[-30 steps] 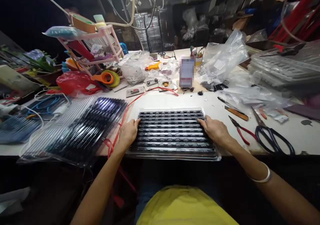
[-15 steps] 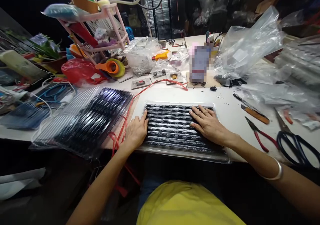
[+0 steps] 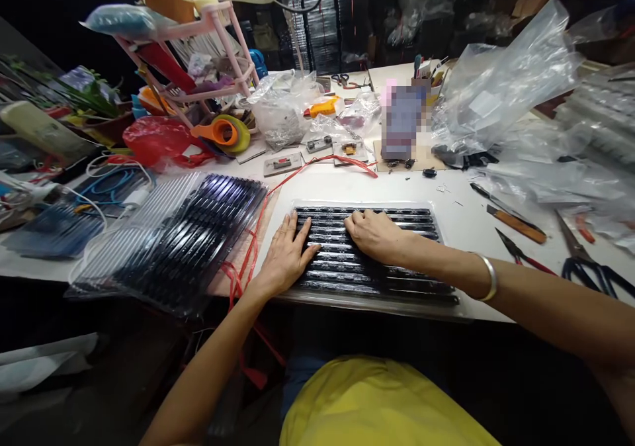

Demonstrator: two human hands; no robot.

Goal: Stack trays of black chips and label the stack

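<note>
Resting at the front of the white table (image 3: 461, 241), as the head view has it, a clear tray (image 3: 357, 298) lies flat with rows of glossy black strips (image 3: 342, 272) in it. The left hand (image 3: 282, 261) lies over the tray's left side, fingers spread, thumb and fingertips on the ends of the strips. The right hand (image 3: 377, 236) is on the upper middle of the rows with its fingers curled in; whether they pinch a strip, I cannot tell.

Left of the tray runs a red cord (image 3: 258, 224), and beyond it a second set of strips (image 3: 193, 234) lies slantwise in clear plastic. To the right are red-handled pliers (image 3: 520, 254) and scissors (image 3: 580, 257).

As for writing: the upright phone (image 3: 404, 122) is pixelated — any words on it are hidden — and the white label (image 3: 487, 106) on the clear bag (image 3: 526, 69) is too blurred to read.
</note>
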